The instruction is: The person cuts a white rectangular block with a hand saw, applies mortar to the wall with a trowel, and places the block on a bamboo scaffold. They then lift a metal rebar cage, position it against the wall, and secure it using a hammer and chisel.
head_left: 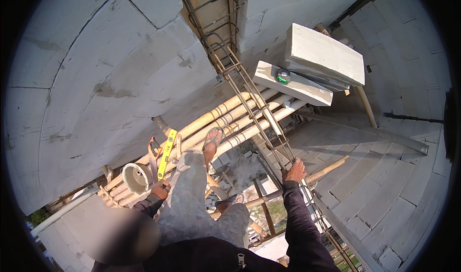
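My right hand [294, 171] is wrapped round a bar of the long rebar cage [263, 113], which runs from the wall gap down past my right arm. My left hand [161, 189] is curled beside my thigh, at the lower end of a yellow spirit level [166, 154]; what its fingers hold is hidden. A handsaw [154, 149] with an orange and black handle lies right beside the level. Left of them stands a pale, mortar-smeared bucket [137, 178]. My sandalled foot [213, 138] stands on bamboo poles [230, 144]; my other foot is lower.
A tape measure [283, 76] lies on a light block [293, 84], beside stacked larger blocks [326, 53] on the poles' far end. Block walls [110, 75] rise at left and right. Open gaps below the poles show rubble [245, 168] and ground far down.
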